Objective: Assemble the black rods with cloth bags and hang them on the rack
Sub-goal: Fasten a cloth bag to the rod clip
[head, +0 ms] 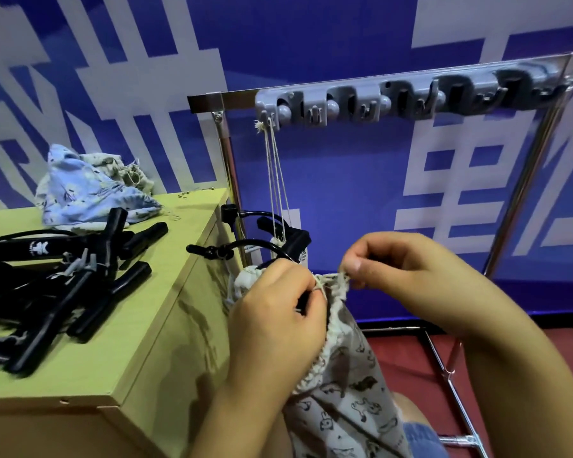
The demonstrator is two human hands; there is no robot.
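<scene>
Both hands pinch the printed cloth bag's (344, 368) gathered mouth at six o'clock: left hand (275, 312), right hand (397, 269). Draw the cord evenly before reaching the rack (344, 100) at twelve.

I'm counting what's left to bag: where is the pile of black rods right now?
In the head view, the black rods lie heaped at far left on the yellow-green box top, just in front of the blue cloth bags.

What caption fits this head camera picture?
Both hands, left and right, pinch a printed cloth bag's mouth beside the rack.
</scene>
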